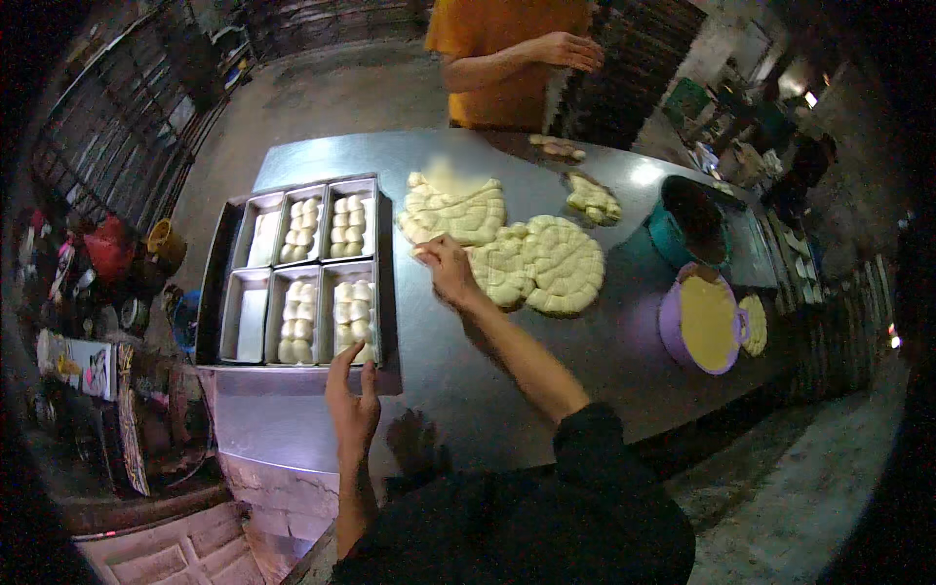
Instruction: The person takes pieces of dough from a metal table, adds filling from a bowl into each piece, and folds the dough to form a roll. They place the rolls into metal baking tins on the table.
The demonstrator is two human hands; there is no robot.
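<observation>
My left hand (353, 398) is at the near right corner of a dark tray (388, 292), its thumb and forefinger apart beside the dough balls (353, 310) in the nearest right loaf pan. Several metal loaf pans fill the tray, most with dough balls in paired rows; the near left pan (252, 317) shows its metal bottom. Over the table's middle, my right hand (451, 273) has its fingers pinched on a small piece of dough (420, 251) at the edge of a flat, scored dough slab (453, 210). More scored dough (561, 265) lies to its right.
The metal table (468, 400) also carries a smaller dough piece (592, 198), a purple tub (673, 322) with yellowish contents and a teal tub (663, 234). Across the table stands a person in an orange shirt (502, 88). A shelf with clutter (83, 366) is at left.
</observation>
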